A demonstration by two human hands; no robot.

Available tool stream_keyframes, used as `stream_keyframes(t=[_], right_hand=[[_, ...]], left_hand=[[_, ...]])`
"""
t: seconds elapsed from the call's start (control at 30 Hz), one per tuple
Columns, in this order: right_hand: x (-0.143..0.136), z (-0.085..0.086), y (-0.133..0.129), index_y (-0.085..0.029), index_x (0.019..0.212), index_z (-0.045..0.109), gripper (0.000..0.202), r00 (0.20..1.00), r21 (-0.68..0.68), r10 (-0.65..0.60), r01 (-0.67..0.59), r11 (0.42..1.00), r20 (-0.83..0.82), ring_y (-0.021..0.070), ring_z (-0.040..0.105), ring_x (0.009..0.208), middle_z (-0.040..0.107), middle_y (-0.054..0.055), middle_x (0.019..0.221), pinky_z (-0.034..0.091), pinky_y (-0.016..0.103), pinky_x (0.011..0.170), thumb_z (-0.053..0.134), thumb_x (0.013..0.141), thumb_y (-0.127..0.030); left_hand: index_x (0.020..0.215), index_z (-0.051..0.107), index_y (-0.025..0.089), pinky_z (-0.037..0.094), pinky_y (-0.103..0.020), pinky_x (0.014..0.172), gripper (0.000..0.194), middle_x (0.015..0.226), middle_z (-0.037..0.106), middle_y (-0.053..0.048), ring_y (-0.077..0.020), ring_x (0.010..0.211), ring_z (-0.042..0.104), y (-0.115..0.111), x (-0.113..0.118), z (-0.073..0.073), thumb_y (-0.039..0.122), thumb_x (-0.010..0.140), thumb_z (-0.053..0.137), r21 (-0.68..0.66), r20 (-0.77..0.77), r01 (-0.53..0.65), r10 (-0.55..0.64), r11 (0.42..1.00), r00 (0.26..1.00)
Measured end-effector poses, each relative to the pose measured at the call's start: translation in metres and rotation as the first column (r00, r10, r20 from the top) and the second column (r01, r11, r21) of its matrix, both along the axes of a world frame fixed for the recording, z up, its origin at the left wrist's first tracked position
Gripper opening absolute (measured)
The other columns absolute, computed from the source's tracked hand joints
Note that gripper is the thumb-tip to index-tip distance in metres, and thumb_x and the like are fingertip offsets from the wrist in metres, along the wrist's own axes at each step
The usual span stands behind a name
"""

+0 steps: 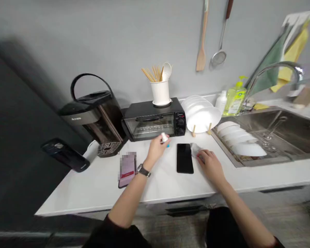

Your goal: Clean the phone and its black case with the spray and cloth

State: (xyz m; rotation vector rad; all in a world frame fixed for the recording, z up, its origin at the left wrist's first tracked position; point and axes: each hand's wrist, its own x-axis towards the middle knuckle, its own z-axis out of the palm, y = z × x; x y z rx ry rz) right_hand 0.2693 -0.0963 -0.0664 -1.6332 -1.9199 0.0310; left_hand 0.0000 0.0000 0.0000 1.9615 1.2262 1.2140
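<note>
Left hand (156, 150) holds a white-topped bottle (164, 137), right hand (209, 164) touches a grey cloth (195, 148), a black phone (185, 159) lies between them on the white counter (165, 187), a toaster oven (151, 124) stands behind

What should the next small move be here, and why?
Probably bring the white-topped bottle over the black phone: the left hand holds the bottle to that phone's left, while the right hand is at the grey cloth beside its right edge.

"Midea" — small, on the black toaster oven (155, 124); other lettering — illegible.
</note>
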Motion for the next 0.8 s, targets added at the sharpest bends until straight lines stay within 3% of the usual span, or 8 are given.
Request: stream_keyframes(t=[0.1, 0.17, 0.3, 0.5, 0.63, 0.67, 0.7, 0.8], right_hand=[[-0.004, 0.004, -0.002, -0.022, 0.110, 0.065, 0.019, 0.995, -0.021, 0.101, -0.100, 0.995, 0.026, 0.0308, 0.063, 0.115, 0.070, 0.011, 0.123, 0.053, 0.047, 0.099, 0.048, 0.104, -0.023], [-0.008, 0.006, -0.002, -0.025, 0.111, 0.065, 0.020, 0.986, -0.036, 0.165, -0.164, 0.986, 0.034, 0.0265, 0.064, 0.117, 0.070, 0.008, 0.126, 0.053, 0.042, 0.100, 0.046, 0.104, -0.021], [-0.025, 0.007, 0.004, -0.024, 0.112, 0.065, 0.023, 0.965, -0.055, 0.259, -0.257, 0.965, 0.033, 0.0219, 0.067, 0.115, 0.071, 0.006, 0.127, 0.054, 0.036, 0.098, 0.045, 0.104, -0.017], [-0.061, 0.001, 0.016, -0.019, 0.111, 0.067, 0.026, 0.930, -0.073, 0.366, -0.363, 0.929, 0.038, 0.0236, 0.068, 0.108, 0.074, 0.008, 0.113, 0.053, 0.035, 0.096, 0.048, 0.097, -0.007], [-0.062, 0.003, 0.013, -0.020, 0.114, 0.066, 0.025, 0.933, -0.060, 0.359, -0.357, 0.932, 0.025, 0.0222, 0.068, 0.108, 0.074, 0.007, 0.117, 0.053, 0.034, 0.097, 0.051, 0.097, -0.009], [-0.061, 0.004, 0.011, -0.021, 0.114, 0.066, 0.024, 0.938, -0.055, 0.347, -0.345, 0.937, 0.020, 0.0213, 0.068, 0.109, 0.074, 0.006, 0.118, 0.053, 0.033, 0.097, 0.052, 0.098, -0.009], [-0.059, 0.006, 0.009, -0.022, 0.112, 0.066, 0.022, 0.944, -0.050, 0.330, -0.329, 0.943, 0.016, 0.0207, 0.068, 0.109, 0.073, 0.006, 0.119, 0.053, 0.033, 0.096, 0.053, 0.098, -0.011], [-0.057, 0.010, 0.005, -0.023, 0.105, 0.065, 0.012, 0.963, -0.034, 0.269, -0.268, 0.963, 0.008, 0.0218, 0.067, 0.108, 0.073, 0.005, 0.116, 0.053, 0.033, 0.092, 0.058, 0.098, -0.016]], left_hand=[[0.109, 0.075, 0.019, 0.056, -0.026, 0.077, 0.021, 0.100, 0.080, -0.005, -0.0176, 0.084, 0.074, 0.012, 0.070, -0.003, 0.030, 0.092, 0.072, 0.000, -0.006, 0.130, -0.130, 0.992, 0.992], [0.110, 0.075, 0.020, 0.056, -0.025, 0.080, 0.020, 0.104, 0.080, -0.004, -0.0171, 0.089, 0.074, 0.018, 0.103, -0.006, 0.030, 0.093, 0.071, 0.001, -0.004, 0.177, -0.177, 0.984, 0.984], [0.112, 0.075, 0.019, 0.055, -0.026, 0.078, 0.022, 0.105, 0.080, -0.006, -0.0171, 0.087, 0.073, 0.027, 0.127, -0.016, 0.027, 0.092, 0.073, -0.018, -0.037, 0.207, -0.208, 0.978, 0.978], [0.109, 0.074, 0.017, 0.054, -0.031, 0.082, 0.023, 0.094, 0.078, -0.006, -0.0207, 0.084, 0.071, 0.029, 0.123, -0.026, 0.031, 0.090, 0.076, -0.046, -0.146, 0.158, -0.163, 0.986, 0.976], [0.135, 0.062, 0.016, 0.053, -0.038, 0.102, 0.062, 0.128, 0.072, -0.014, -0.0272, 0.114, 0.069, 0.013, 0.110, -0.015, 0.039, 0.083, 0.084, -0.042, -0.182, 0.162, -0.167, 0.986, 0.969], [0.146, 0.053, 0.017, 0.050, -0.038, 0.108, 0.072, 0.143, 0.064, -0.015, -0.0271, 0.125, 0.065, 0.004, 0.098, -0.011, 0.040, 0.085, 0.082, -0.028, -0.186, 0.179, -0.181, 0.983, 0.966], [0.152, 0.047, 0.018, 0.048, -0.039, 0.113, 0.067, 0.152, 0.057, -0.015, -0.0260, 0.132, 0.061, -0.007, 0.082, -0.008, 0.040, 0.093, 0.072, 0.001, -0.203, 0.196, -0.192, 0.981, 0.960], [0.148, 0.053, 0.022, 0.039, -0.045, 0.123, 0.043, 0.158, 0.051, -0.011, -0.0256, 0.145, 0.050, -0.051, 0.012, -0.007, 0.033, 0.107, 0.048, 0.094, -0.444, 0.135, -0.080, 0.986, 0.893]])
